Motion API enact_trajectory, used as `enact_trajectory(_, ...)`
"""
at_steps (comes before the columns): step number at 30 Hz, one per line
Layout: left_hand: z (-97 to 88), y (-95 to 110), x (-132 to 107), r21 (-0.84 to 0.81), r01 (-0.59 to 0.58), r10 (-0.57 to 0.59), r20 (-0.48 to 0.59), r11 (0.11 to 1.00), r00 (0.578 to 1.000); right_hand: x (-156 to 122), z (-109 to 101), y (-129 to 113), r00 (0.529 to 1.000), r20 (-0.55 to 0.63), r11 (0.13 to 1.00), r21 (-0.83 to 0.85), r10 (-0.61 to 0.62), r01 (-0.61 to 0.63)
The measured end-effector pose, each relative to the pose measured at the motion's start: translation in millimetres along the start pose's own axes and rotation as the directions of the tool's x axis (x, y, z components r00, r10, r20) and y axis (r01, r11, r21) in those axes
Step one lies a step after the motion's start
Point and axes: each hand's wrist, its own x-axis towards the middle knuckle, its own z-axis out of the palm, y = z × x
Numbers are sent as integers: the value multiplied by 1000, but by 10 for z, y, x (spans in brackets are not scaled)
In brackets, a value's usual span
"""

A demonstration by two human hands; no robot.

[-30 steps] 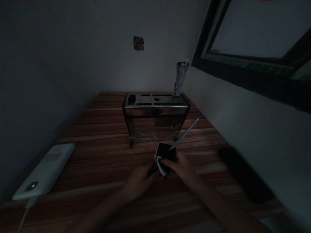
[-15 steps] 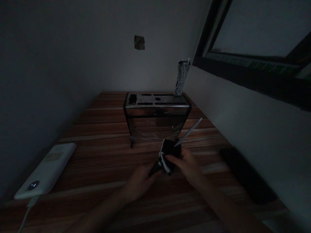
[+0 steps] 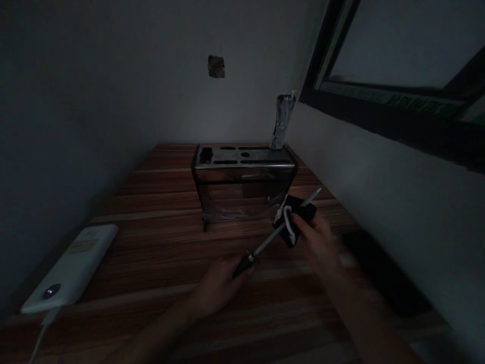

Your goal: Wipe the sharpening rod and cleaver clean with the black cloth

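The scene is dim. My left hand (image 3: 220, 283) is closed around the dark handle of a slim steel rod (image 3: 267, 243) that slants up to the right, its tip near the right side of the slotted block. My right hand (image 3: 317, 237) pinches a black cloth with a white edge (image 3: 293, 216) wrapped round the rod near its upper end. Behind the hands on the wooden table (image 3: 159, 237) stands a metal knife block (image 3: 242, 184) with slots in its top.
A white power bank (image 3: 71, 270) with a cable lies at the table's left front. A crumpled tube (image 3: 282, 121) stands at the back right corner. A dark flat object (image 3: 382, 273) lies along the right wall, under a window frame (image 3: 379, 116).
My right hand has slid the cloth up along the rod, away from the handle toward the tip. More bare rod shows between the hands. The left hand stayed put.
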Motion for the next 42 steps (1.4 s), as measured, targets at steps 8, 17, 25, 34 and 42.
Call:
enact_trajectory(8,-29,40,-13,56,-4,1,52,998,999,163,-168,-173,964,-188,975,83,-187,205)
enact_trajectory(17,-35,64,-25,94,-12,5,64,995,998,193,-190,-237,958,-185,967,92,-219,239)
enact_trajectory(25,-27,54,-18,76,-17,13,43,997,999,187,-137,-109,981,-142,985,95,-131,145)
enact_trajectory(34,-17,37,-11,7,45,-45,14,999,999,-156,96,216,971,184,979,-159,154,-125)
enact_trajectory(42,-29,51,-12,-107,20,-20,3,994,1000,-314,186,374,916,295,921,-357,271,-158)
